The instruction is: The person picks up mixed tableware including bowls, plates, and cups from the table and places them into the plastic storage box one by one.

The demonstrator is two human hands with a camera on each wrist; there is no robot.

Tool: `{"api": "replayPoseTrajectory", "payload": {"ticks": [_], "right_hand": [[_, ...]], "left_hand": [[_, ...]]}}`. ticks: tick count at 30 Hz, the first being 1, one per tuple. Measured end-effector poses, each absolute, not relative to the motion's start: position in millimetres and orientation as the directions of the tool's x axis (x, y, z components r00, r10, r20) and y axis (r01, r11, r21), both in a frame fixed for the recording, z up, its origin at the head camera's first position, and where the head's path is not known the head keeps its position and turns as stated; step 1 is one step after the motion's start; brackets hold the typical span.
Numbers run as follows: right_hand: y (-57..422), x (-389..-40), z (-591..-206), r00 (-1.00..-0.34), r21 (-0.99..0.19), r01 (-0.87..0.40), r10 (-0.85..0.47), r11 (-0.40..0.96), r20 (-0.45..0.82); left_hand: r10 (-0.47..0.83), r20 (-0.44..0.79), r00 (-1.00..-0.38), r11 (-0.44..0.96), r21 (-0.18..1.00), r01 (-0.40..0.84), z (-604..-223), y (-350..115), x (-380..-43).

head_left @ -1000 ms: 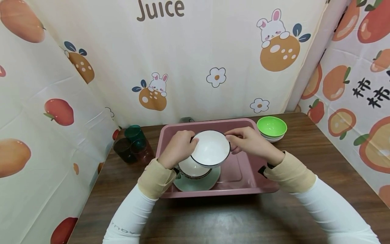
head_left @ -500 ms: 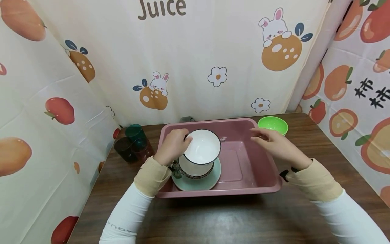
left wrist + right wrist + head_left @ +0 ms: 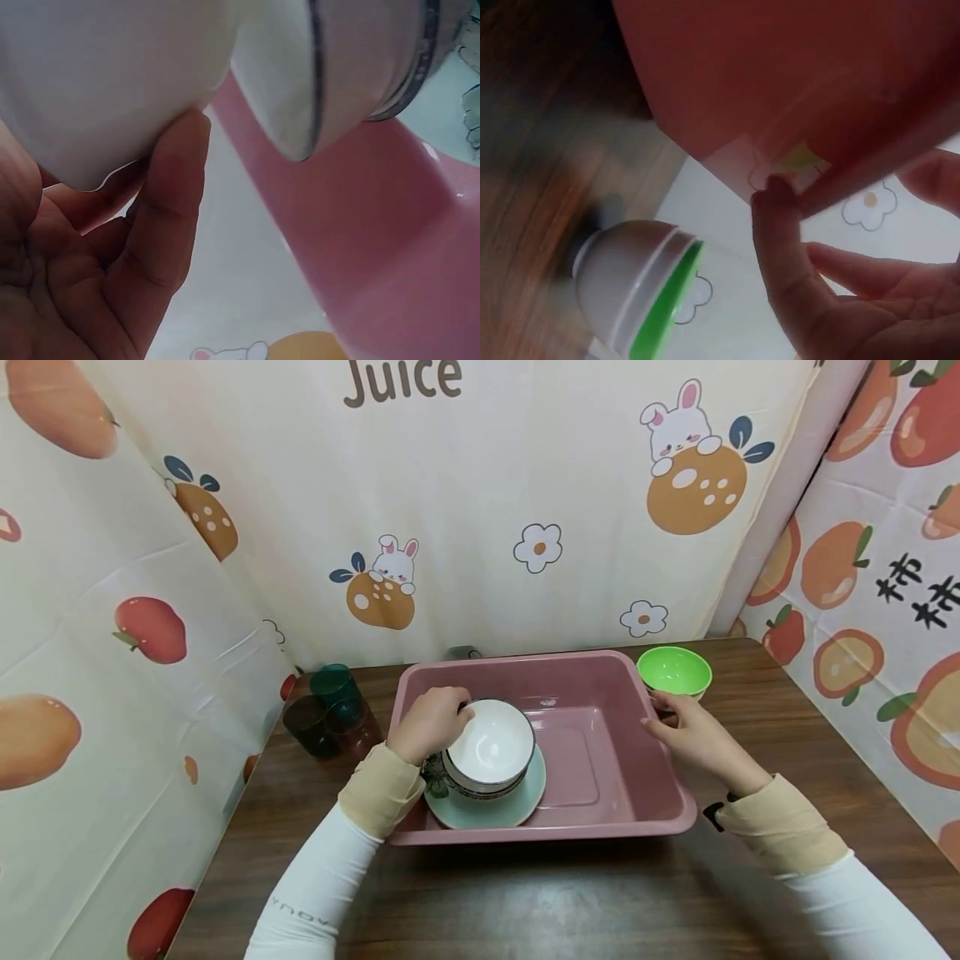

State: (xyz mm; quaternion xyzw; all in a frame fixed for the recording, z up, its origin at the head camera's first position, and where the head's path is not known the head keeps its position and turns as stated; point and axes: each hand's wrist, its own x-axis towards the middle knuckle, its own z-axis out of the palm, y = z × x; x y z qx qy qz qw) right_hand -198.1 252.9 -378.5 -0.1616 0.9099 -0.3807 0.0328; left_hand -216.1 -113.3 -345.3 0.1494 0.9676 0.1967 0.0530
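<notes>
My left hand [image 3: 435,724] grips the left rim of a white bowl [image 3: 493,743] with a dark edge. That bowl sits over a patterned-rim bowl [image 3: 482,791] on a pale green plate [image 3: 525,802], at the left of a pink basin [image 3: 577,835]. In the left wrist view, thumb and fingers [image 3: 172,187] hold a smooth white surface of the bowl [image 3: 97,82]. My right hand [image 3: 697,735] is at the basin's right rim, fingers loosely bent. One fingertip overlaps the rim [image 3: 870,165] in the right wrist view; contact is unclear. A green bowl [image 3: 675,670] stands just beyond that hand.
Dark and teal translucent cups [image 3: 330,710] cluster left of the basin. Under the green bowl are white bowls [image 3: 622,277]. The wooden table [image 3: 525,902] meets printed curtains [image 3: 480,460] at its back and sides.
The white bowl has moved left and down onto the bowl below, with my left hand still holding its rim. My right hand let go of it and moved right to the basin's edge.
</notes>
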Motion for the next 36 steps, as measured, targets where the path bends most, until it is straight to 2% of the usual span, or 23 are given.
{"api": "replayPoseTrajectory", "payload": {"ticks": [9,21,36], "right_hand": [[251.3,-197.9,-396.9,-0.958,-0.679,-0.229,-0.283,0.697,0.032],[247.1,-197.8,-412.0,-0.982,-0.723,-0.136,-0.186,0.678,0.010],[246.5,-204.3,-412.1,-0.985,-0.739,-0.137,-0.166,0.660,0.034]], "left_hand": [[0.311,-0.055,-0.949,0.889,0.371,0.270,-355.2,-108.6,-220.2],[0.293,-0.072,-0.953,0.890,0.386,0.244,-361.5,-112.1,-225.4],[0.263,-0.069,-0.962,0.893,0.396,0.215,-364.2,-107.4,-230.9]]}}
